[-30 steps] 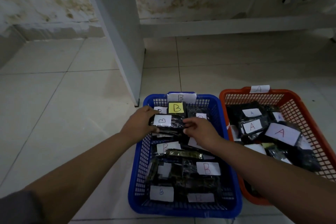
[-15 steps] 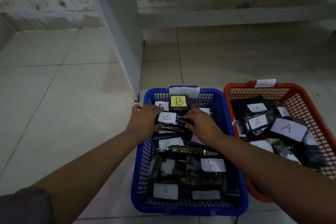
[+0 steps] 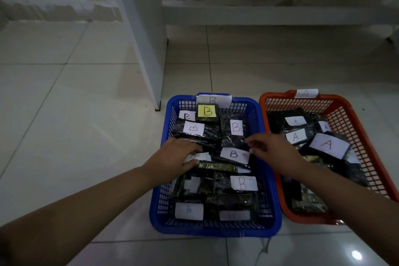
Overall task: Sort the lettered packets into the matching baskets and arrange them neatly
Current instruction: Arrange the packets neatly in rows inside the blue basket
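1. On the tiled floor (image 3: 75, 114), a blue basket (image 3: 267, 179) is sitting just left of an orange basket (image 3: 354, 127), their long sides nearly touching
2. Both baskets are carrying paper tags on their far rims: a B tag (image 3: 213, 100) on the blue one, an A tag (image 3: 306, 93) on the orange one
3. Dark packets with B labels are filling the blue basket; a yellow-labelled packet (image 3: 207, 112) is lying at the far end, with a white-labelled B packet (image 3: 195, 130) just in front of it
4. Packets marked A are lying loosely in the orange basket, a large A label (image 3: 328, 145) showing near its middle
5. The left hand (image 3: 174, 157) is resting low in the blue basket, fingers curled over a packet (image 3: 203, 156) whose label is half hidden; whether it is gripping cannot be told
6. The right hand (image 3: 272, 151) is hovering over the blue basket's right side, fingertips (image 3: 251, 143) loosely bent and touching or just above the B packet (image 3: 234, 154) in the middle
7. A white cabinet panel (image 3: 142, 39) is standing on the floor behind the blue basket
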The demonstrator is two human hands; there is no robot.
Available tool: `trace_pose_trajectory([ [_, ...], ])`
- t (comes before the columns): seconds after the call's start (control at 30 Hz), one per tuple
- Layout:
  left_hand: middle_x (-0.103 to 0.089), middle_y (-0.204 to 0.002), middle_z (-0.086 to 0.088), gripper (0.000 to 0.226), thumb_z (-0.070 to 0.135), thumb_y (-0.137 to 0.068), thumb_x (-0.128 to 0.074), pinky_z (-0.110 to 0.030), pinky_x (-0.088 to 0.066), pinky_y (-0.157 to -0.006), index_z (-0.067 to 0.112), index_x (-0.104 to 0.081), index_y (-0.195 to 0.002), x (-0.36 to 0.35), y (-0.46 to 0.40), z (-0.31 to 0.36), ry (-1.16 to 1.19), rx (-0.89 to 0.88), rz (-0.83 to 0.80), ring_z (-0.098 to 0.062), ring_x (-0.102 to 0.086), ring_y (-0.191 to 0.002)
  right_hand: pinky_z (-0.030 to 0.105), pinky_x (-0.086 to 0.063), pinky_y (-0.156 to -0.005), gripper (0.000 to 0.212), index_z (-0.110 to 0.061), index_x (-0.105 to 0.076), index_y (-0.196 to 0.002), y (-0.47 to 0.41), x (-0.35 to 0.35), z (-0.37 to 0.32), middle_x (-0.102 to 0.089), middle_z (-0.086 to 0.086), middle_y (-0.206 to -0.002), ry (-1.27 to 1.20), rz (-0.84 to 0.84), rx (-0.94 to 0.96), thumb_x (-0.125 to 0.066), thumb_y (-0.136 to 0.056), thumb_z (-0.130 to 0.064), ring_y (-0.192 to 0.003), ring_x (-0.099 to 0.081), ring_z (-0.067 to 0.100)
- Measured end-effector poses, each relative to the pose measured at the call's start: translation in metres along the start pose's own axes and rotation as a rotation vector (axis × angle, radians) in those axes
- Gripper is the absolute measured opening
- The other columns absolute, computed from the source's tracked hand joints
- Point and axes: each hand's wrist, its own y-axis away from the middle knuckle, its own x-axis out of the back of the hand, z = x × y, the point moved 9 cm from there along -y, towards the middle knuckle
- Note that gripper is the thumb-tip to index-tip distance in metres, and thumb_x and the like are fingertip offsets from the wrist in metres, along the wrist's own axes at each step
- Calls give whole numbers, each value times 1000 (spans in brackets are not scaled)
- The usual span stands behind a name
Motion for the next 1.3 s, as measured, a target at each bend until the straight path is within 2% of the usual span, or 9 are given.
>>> trace_pose_trajectory([
  [0.13, -61, -111, 11, 24, 37, -94, -49, -22, -24, -93, 26, -57, -114, 2, 9, -10, -121, 3, -52, -8, -50, -106, -9, -19, -83, 32, -21, -61, -118, 14, -29, -19, -58, -10, -110, 19, -94, 103, -65, -86, -27, -101, -53, 4],
  [0.3, -56, -128, 11, 41, 26, -90, -58, -21, -17, -90, 31, -51, -131, -2, 13, -24, -170, -3, -293, -8, -41, -124, 22, -30, -102, 51, -24, -44, -137, 9, -70, -34, -49, -3, -135, 97, -240, 155, -60, -89, -33, -125, -40, 14],
  [0.47, -43, -144, 3, 52, 26, -85, -64, -29, -16, -97, 38, -48, -133, -20, 15, -14, -274, -34, -522, -14, -24, -138, 27, -34, -96, 49, -20, -45, -137, -5, -86, -37, -56, 5, -129, 107, -264, 90, -58, -91, -28, -122, -40, 20],
  [0.7, -62, -116, 5, 25, 29, -82, -68, -30, -27, -97, 28, -63, -106, -26, 10, -17, -132, -14, -557, -12, -50, -109, 26, -37, -87, 27, -15, -63, -115, -8, -79, -55, -62, 2, -109, 239, -231, 247, -57, -91, -27, -107, -47, 17],
  [0.87, -61, -106, -2, 13, 20, -90, -60, -30, -49, -81, 19, -55, -101, 7, 0, -24, 350, 205, -441, -18, -58, -99, 16, -43, -61, 4, -19, -53, -90, 1, -26, -34, -58, -2, -84, -314, -32, -7, -52, -94, -22, -77, -57, 10],
  [1.0, -65, -108, 0, 14, 23, -95, -51, -25, -52, -75, 17, -54, -107, 35, -9, -33, 655, 393, -222, -16, -61, -97, 46, -54, -80, 17, -4, -50, -96, 14, -28, 4, -60, 20, -102, -977, 3, -394, -47, -95, -21, -91, -63, 34],
  [1.07, -65, -107, -1, 16, 25, -97, -48, -29, -55, -72, 18, -54, -110, 38, -10, -36, 765, 462, -150, -18, -63, -95, 45, -56, -79, 28, 1, -48, -108, 21, -34, 2, -59, 24, -113, -1124, -61, -443, -52, -92, -22, -96, -64, 37],
  [1.2, -65, -107, -2, 15, 27, -97, -48, -29, -57, -64, 23, -58, -108, 32, -11, -32, 905, 531, -111, -19, -63, -95, 20, -46, -83, 59, -23, -44, -116, 22, -17, -20, -52, -5, -117, -419, -37, -109, -80, -70, -26, -104, -53, 9],
  [1.3, -64, -112, -2, 18, 30, -95, -50, -26, -54, -60, 25, -60, -109, 25, -9, -29, 999, 589, -105, -20, -61, -99, 24, -33, -97, 86, -21, -35, -134, 23, -10, -32, -40, -7, -126, -192, 132, 31, -85, -63, -25, -116, -37, 9],
])
